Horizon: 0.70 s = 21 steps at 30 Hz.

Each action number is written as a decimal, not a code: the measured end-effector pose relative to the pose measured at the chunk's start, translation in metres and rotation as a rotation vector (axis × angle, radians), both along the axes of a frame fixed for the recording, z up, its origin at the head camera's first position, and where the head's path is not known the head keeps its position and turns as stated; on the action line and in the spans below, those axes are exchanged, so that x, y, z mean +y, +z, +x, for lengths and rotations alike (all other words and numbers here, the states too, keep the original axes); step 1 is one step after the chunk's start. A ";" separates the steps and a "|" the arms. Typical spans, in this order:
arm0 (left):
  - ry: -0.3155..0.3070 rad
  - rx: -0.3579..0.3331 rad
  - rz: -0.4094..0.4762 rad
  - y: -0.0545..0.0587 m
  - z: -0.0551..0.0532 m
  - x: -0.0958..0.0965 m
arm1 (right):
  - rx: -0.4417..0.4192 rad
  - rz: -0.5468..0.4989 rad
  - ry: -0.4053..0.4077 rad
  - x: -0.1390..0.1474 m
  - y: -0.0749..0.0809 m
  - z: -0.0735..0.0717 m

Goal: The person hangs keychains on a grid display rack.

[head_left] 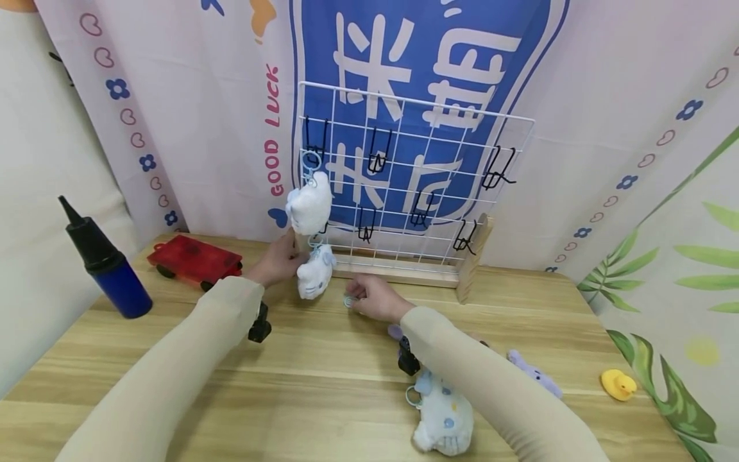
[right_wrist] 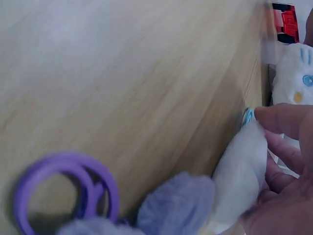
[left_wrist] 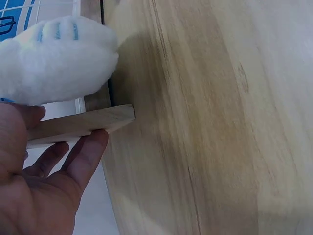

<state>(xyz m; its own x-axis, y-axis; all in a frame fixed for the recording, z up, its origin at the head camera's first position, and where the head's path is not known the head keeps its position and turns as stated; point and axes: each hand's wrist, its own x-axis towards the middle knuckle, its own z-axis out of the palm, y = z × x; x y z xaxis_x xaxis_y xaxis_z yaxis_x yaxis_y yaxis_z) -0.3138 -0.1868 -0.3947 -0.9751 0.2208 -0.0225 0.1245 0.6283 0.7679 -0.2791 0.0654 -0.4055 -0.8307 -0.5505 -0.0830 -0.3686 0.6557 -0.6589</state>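
Near the left edge of the desk (head_left: 277,398) stands a blue-and-black pump (head_left: 110,269), with a red wheeled toy (head_left: 196,258) beside it toward the back left corner. Next along the back edge, the left hand (head_left: 283,258) grips the rack's wooden foot (left_wrist: 93,120), thumb on one face and fingers on the other. Two white plush toys hang by light-blue rings at the left end of the wire rack (head_left: 398,273), an upper plush (head_left: 312,204) and a lower plush (head_left: 315,274); further black hooks (head_left: 378,160) are spread across the grid. Before the rack, the right hand (head_left: 378,298) is partly closed, pinching a light-blue ring (head_left: 349,300); a white plush piece (right_wrist: 239,178) lies against its fingers. Rightward, partly behind the right sleeve, lie a purple plush (head_left: 395,332) and, toward the front edge, a face-up white plush (head_left: 447,417). Another purple plush (head_left: 537,373) and a yellow duck (head_left: 618,385) occupy the right edge.
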 end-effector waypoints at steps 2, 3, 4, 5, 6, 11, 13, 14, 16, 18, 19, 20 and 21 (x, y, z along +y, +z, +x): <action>-0.004 0.003 -0.001 -0.002 0.001 -0.002 | 0.012 0.019 0.009 0.000 -0.001 -0.001; -0.008 0.005 -0.009 -0.003 0.001 -0.003 | 0.019 0.030 0.014 0.000 -0.002 -0.002; -0.012 0.008 -0.015 -0.004 0.002 -0.004 | 0.026 0.043 0.020 -0.001 -0.003 -0.004; -0.015 0.013 -0.020 -0.005 0.002 -0.005 | 0.033 0.056 0.025 -0.001 -0.003 -0.005; -0.020 0.018 -0.026 -0.006 0.003 -0.006 | 0.045 0.069 0.033 -0.002 -0.004 -0.006; -0.027 0.018 -0.013 -0.008 0.005 -0.008 | 0.077 0.119 0.053 -0.004 -0.003 -0.007; -0.030 0.011 -0.001 -0.009 0.006 -0.008 | 0.062 0.125 0.042 -0.004 -0.002 -0.007; -0.033 0.007 0.004 -0.009 0.006 -0.007 | 0.054 0.128 0.034 -0.004 -0.001 -0.006; -0.045 0.002 0.009 -0.009 0.006 -0.008 | 0.032 0.137 0.012 -0.004 -0.001 -0.007; -0.053 -0.005 0.015 -0.010 0.005 -0.009 | 0.017 0.150 -0.005 -0.003 -0.001 -0.007; -0.056 -0.009 0.018 -0.011 0.005 -0.010 | 0.012 0.155 -0.011 -0.002 -0.001 -0.007; -0.059 -0.010 0.016 -0.012 0.005 -0.010 | 0.010 0.157 -0.016 -0.002 -0.002 -0.008; -0.064 -0.008 0.013 -0.013 0.004 -0.011 | 0.006 0.153 -0.019 -0.001 -0.003 -0.008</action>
